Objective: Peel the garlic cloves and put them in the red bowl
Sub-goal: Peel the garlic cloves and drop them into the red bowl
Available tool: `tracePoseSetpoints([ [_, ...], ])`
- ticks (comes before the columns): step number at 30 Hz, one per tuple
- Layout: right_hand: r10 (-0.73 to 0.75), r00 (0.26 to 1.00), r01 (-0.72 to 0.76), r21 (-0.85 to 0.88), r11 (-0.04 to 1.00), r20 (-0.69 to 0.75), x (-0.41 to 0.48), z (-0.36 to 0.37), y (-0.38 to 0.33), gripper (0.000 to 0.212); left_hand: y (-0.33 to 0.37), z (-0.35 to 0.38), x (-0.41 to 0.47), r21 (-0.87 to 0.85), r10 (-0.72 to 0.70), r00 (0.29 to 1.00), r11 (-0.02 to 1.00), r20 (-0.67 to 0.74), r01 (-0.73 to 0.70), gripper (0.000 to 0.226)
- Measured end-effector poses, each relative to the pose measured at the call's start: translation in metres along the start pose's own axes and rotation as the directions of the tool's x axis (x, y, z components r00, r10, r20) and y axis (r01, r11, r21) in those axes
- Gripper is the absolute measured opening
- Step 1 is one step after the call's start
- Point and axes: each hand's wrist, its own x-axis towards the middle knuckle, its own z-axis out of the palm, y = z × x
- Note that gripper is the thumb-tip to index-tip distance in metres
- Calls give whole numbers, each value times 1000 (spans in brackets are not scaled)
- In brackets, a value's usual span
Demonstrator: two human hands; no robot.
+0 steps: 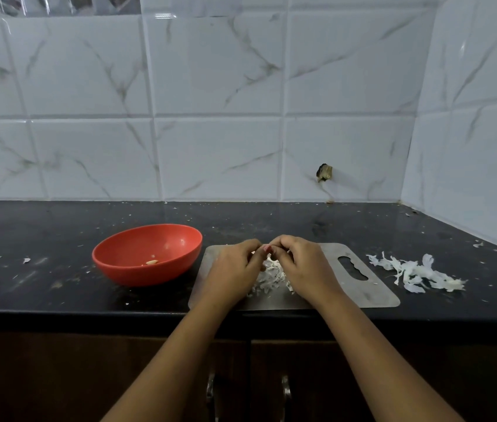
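Note:
A red bowl (125,263) sits on the black counter, left of a steel cutting board (372,287). One peeled garlic clove (152,262) lies inside the bowl. My left hand (232,269) and my right hand (305,266) meet over the board, fingertips pinched together on a garlic clove that is mostly hidden between them. A heap of white garlic skins (270,280) lies on the board just under the hands.
A second pile of loose skins (417,274) lies on the counter (58,239) right of the board. Small flakes dot the counter. A tiled wall runs along the back and right side. Cabinet doors with handles are below the counter edge.

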Motion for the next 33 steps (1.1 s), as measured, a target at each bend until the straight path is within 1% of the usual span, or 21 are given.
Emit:
tracePoseSetpoints([
  [1,-6,1000,6,12,1000,-7,0,0,0,17,0,0,0,42,16,1000,999,6,-16,29],
  [3,-21,1000,22,54,998,-7,0,0,-1,15,0,0,0,68,33,999,997,-2,-33,33],
  [6,-24,1000,23,98,995,13,-1,1,-1,15,-2,-1,2,-2,10,1000,1000,-13,-10,36],
  [9,-21,1000,20,54,998,11,0,1,1,16,-3,-2,2,-22,19,1000,1000,11,-19,35],
  [11,-24,999,23,30,999,36,1,1,2,17,-3,-2,2,-41,26,999,999,19,-26,35],
  [14,-58,996,59,-19,998,62,1,2,4,17,-3,-3,2,-69,44,999,997,16,-43,34],
  [15,-75,996,77,-28,997,51,1,3,4,16,-2,-3,2,-100,39,999,994,23,-36,35],
  [16,-101,994,102,-32,994,28,0,3,4,15,-1,-4,3,-173,17,999,985,38,-11,35],
  [17,-137,991,137,-37,990,0,0,3,4,13,-1,-4,3,-289,-20,998,956,66,38,34],
  [19,-218,975,216,-68,974,-33,-1,4,1,12,-2,-6,5,-520,-97,983,838,155,165,35],
  [20,-246,969,243,-83,966,-35,-2,5,0,13,-2,-7,6,-582,-115,973,785,202,213,37],
  [21,-256,966,253,-85,964,-31,-2,5,-1,14,-3,-7,7,-608,-119,965,757,234,241,38],
  [23,-216,976,216,-29,976,-16,-2,4,-2,13,-5,-7,7,-621,-108,960,743,259,251,38],
  [26,-107,994,107,138,985,-6,-1,1,-3,11,-5,-6,7,-622,-108,963,744,248,243,38],
  [29,16,1000,-13,289,957,-8,1,-2,-3,7,-3,-5,6,-612,-129,967,753,221,241,39],
  [31,58,998,-54,357,933,-2,1,-4,-3,7,-3,-4,5,-611,-142,967,752,214,246,37],
  [33,79,997,-75,403,912,9,0,-6,-2,8,-5,-3,5,-604,-137,968,760,211,239,29],
])
